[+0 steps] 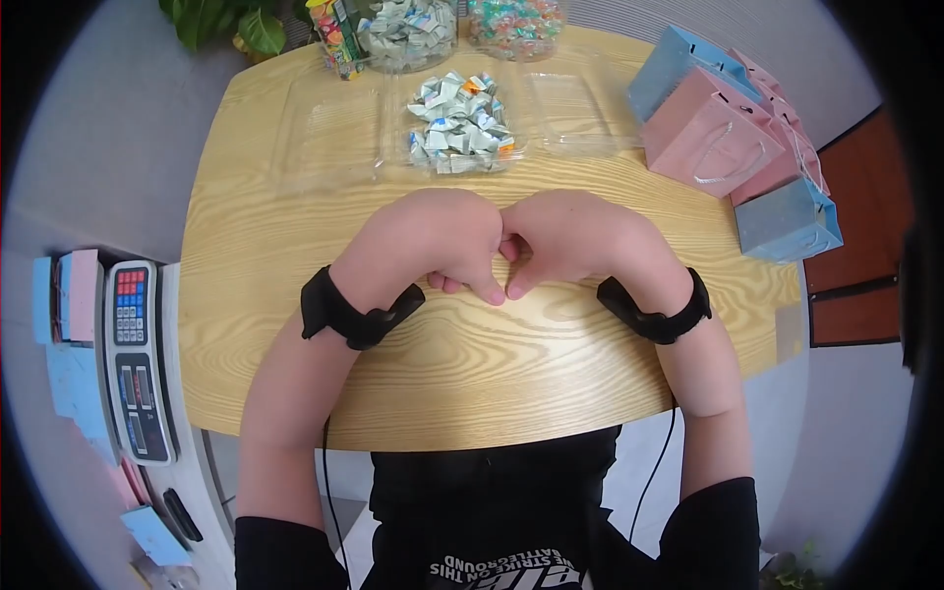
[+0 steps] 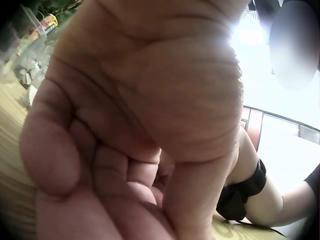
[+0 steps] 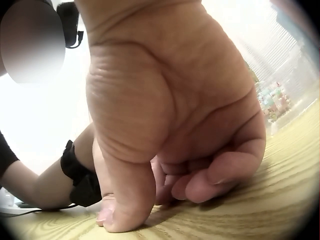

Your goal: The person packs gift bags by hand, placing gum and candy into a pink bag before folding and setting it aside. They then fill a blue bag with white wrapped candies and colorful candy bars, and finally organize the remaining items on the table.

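Both hands rest side by side on the wooden table (image 1: 275,295), near its front edge. My left hand (image 1: 433,241) and my right hand (image 1: 575,241) have their fingers curled in, knuckles meeting in the middle and thumb tips pointing down together on the wood. Neither hand holds anything. In the left wrist view the left hand (image 2: 140,125) fills the frame with fingers folded into the palm. In the right wrist view the right hand (image 3: 170,115) has its thumb tip and curled fingers pressed on the tabletop. Black straps sit on both wrists.
Just beyond the hands lies a clear tray of wrapped candies (image 1: 460,126), with an empty clear tray (image 1: 329,128) to its left and another (image 1: 575,103) to its right. Candy jars (image 1: 408,29) stand at the back. Pink and blue gift bags (image 1: 728,138) stand right. A scale (image 1: 138,359) sits left.
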`<move>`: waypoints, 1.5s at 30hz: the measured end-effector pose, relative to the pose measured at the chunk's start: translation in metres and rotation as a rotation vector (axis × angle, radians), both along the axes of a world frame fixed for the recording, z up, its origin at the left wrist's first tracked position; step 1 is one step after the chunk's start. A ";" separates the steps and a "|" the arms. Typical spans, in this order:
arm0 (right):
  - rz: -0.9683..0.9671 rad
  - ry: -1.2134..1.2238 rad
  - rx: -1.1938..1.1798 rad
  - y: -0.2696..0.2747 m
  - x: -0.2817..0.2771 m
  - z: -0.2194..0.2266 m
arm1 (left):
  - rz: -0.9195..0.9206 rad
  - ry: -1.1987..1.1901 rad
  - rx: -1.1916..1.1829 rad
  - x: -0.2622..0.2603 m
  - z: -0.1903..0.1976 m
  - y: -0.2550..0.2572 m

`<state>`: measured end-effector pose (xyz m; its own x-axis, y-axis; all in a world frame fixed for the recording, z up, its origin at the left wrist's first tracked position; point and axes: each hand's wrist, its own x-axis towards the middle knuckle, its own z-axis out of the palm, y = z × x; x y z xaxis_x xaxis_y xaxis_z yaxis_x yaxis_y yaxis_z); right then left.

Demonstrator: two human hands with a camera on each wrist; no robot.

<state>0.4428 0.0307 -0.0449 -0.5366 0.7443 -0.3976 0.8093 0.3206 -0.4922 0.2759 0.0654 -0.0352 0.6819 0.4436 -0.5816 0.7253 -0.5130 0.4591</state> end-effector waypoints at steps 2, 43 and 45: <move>-0.025 -0.013 -0.028 0.001 -0.001 0.002 | 0.023 -0.015 -0.019 -0.002 0.001 0.000; 0.044 -0.013 0.065 0.004 0.001 -0.005 | -0.095 -0.004 0.160 0.005 0.005 -0.001; 0.043 -0.013 0.094 0.004 0.003 -0.012 | -0.055 -0.025 0.111 0.004 0.004 -0.004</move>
